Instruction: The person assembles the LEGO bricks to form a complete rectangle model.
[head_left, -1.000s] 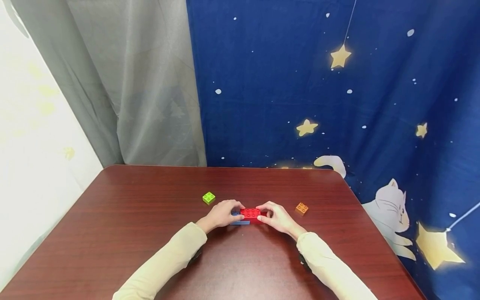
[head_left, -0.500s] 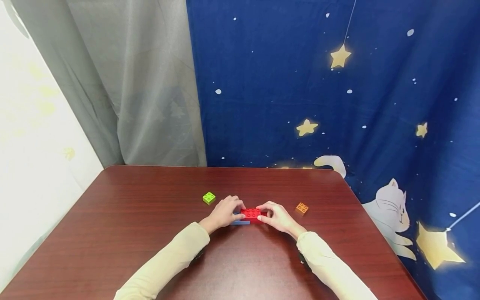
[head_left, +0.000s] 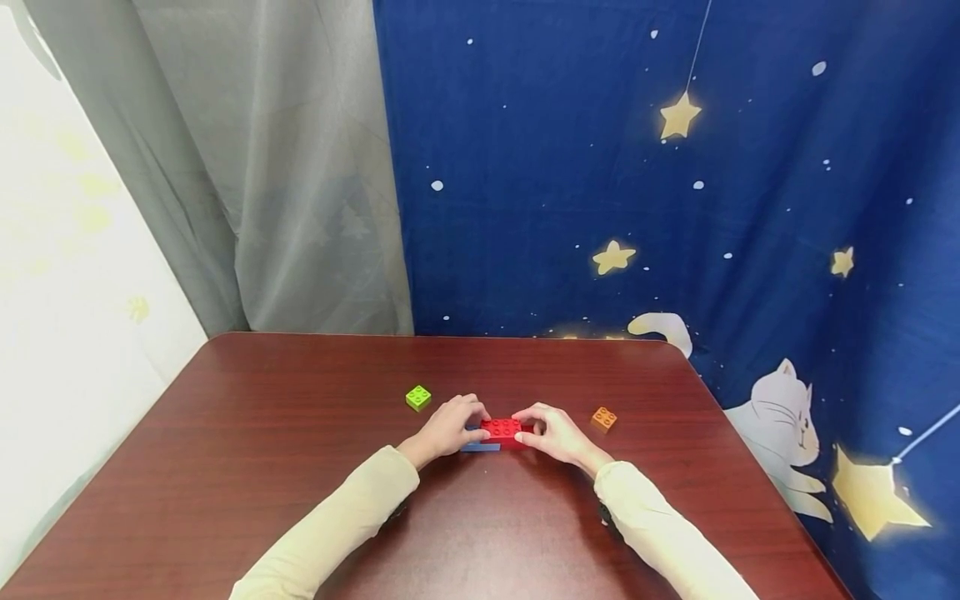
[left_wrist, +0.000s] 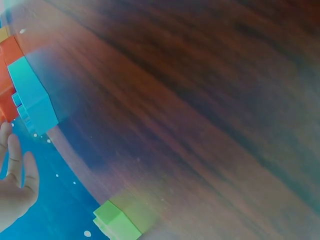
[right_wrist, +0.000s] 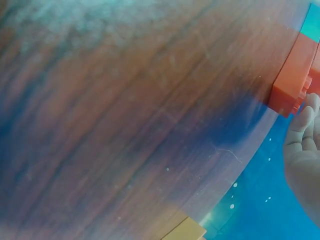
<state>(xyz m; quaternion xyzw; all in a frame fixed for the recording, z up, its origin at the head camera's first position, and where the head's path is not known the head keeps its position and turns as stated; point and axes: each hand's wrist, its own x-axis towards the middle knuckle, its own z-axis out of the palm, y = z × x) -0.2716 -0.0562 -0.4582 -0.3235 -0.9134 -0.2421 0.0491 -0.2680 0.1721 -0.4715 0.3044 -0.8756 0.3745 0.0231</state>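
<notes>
In the head view a red toy building brick [head_left: 501, 428] with studs on top lies across a blue brick [head_left: 480, 447] and a second red brick [head_left: 512, 444], which sit end to end on the table. My left hand [head_left: 448, 425] pinches the upper brick's left end between thumb and fingers, covering most of the blue brick's studs. At its right end, my right hand [head_left: 557, 435] pinches the same brick. The left wrist view shows the blue brick [left_wrist: 35, 97] from the side. In the right wrist view the lower red brick [right_wrist: 295, 75] shows beside my fingers.
A lime green brick [head_left: 418, 397] stands beyond my left hand, and an orange brick [head_left: 603, 419] lies to the right of my right hand. The dark red wooden table [head_left: 315, 375] ends at the back before a grey curtain [head_left: 322, 208] and a blue star-patterned curtain [head_left: 525, 167].
Since one second ago my left hand has shifted slightly right and its fingers now cover more of the blue brick. My right hand and the bricks look unmoved.
</notes>
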